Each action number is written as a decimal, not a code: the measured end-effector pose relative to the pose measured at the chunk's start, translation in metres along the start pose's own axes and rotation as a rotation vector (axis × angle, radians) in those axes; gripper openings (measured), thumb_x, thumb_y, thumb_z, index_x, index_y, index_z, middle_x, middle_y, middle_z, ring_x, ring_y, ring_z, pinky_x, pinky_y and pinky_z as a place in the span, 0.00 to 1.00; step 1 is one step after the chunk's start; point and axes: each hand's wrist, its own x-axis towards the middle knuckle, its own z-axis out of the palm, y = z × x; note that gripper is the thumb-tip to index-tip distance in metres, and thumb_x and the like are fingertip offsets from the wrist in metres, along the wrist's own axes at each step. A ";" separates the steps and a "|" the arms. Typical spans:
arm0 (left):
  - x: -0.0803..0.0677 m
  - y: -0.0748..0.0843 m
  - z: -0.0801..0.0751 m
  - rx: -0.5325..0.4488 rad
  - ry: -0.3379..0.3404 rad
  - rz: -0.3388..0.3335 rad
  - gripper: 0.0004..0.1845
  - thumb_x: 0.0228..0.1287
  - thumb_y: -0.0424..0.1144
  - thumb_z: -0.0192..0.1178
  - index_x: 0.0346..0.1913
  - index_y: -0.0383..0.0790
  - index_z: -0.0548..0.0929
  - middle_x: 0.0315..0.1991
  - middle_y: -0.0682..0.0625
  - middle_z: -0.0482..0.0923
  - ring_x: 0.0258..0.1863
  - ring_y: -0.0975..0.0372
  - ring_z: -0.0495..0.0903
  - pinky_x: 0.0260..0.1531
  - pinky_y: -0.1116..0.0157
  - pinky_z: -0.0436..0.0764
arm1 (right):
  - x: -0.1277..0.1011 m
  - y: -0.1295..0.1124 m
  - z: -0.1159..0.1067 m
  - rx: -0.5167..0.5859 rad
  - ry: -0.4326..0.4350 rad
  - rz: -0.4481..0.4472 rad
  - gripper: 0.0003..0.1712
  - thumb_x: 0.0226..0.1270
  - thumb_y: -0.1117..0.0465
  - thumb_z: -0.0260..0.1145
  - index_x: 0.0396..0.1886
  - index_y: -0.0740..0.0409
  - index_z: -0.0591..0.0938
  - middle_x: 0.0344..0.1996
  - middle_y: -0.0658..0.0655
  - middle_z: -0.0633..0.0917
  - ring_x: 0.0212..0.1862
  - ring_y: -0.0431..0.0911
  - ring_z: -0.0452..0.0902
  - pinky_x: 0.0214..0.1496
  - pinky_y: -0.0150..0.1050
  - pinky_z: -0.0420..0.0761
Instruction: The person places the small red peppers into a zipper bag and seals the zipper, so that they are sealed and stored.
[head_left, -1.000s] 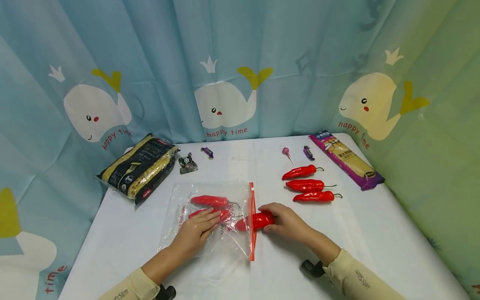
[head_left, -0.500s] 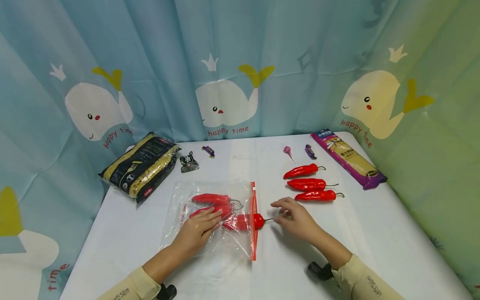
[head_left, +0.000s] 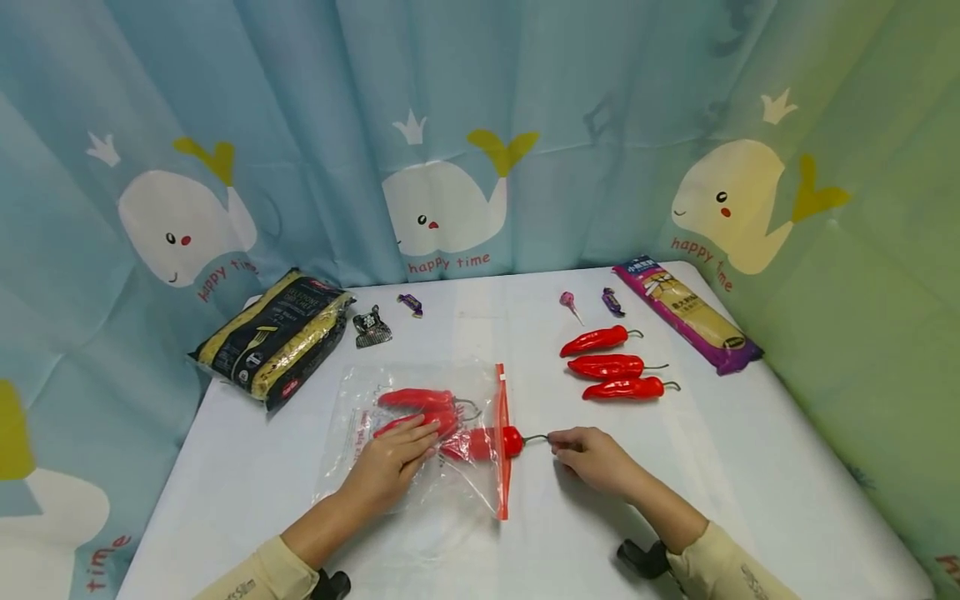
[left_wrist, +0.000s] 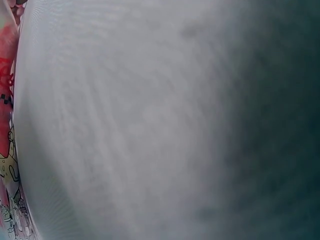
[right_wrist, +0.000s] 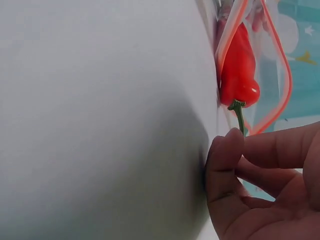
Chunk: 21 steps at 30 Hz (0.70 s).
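Observation:
A clear zip bag lies flat with its red-edged mouth facing right. Two red chili peppers show through the plastic. My left hand rests on the bag over them, fingers extended. A third red pepper lies mostly inside, its top and green stem sticking out of the mouth. With thumb and forefinger, my right hand pinches the tip of that stem. In the right wrist view, the pepper sits within the parted bag opening, and the stem ends at my right hand's fingertips.
Three more red peppers lie in a group at the right. Behind them are a lollipop, a wrapped candy and a purple noodle packet. Back left holds a black pasta bag, a dark wrapped snack and another candy.
My right hand let go of the pepper's top, drew back right, then took hold of its stem. The pepper shifted left, farther into the bag. My left hand stayed in place.

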 end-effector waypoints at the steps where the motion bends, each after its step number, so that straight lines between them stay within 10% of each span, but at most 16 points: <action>1: 0.000 0.000 0.000 -0.001 0.002 0.001 0.20 0.55 0.30 0.74 0.53 0.32 0.87 0.56 0.43 0.83 0.58 0.44 0.80 0.55 0.46 0.79 | 0.001 -0.002 0.001 0.010 -0.009 0.000 0.16 0.71 0.67 0.63 0.57 0.65 0.84 0.30 0.51 0.82 0.32 0.45 0.74 0.35 0.38 0.77; 13: 0.001 0.001 -0.001 0.026 -0.020 -0.002 0.21 0.57 0.33 0.73 0.55 0.35 0.86 0.57 0.45 0.83 0.60 0.46 0.79 0.57 0.47 0.78 | 0.021 -0.025 0.027 0.130 -0.139 -0.139 0.18 0.70 0.73 0.58 0.57 0.71 0.82 0.33 0.56 0.82 0.30 0.45 0.74 0.32 0.35 0.76; 21: 0.001 0.001 0.001 0.028 0.006 0.026 0.20 0.55 0.32 0.74 0.53 0.32 0.87 0.56 0.43 0.84 0.58 0.45 0.80 0.56 0.46 0.79 | 0.037 -0.038 0.044 0.105 -0.196 -0.258 0.12 0.63 0.75 0.56 0.37 0.65 0.85 0.25 0.50 0.77 0.30 0.43 0.70 0.30 0.35 0.71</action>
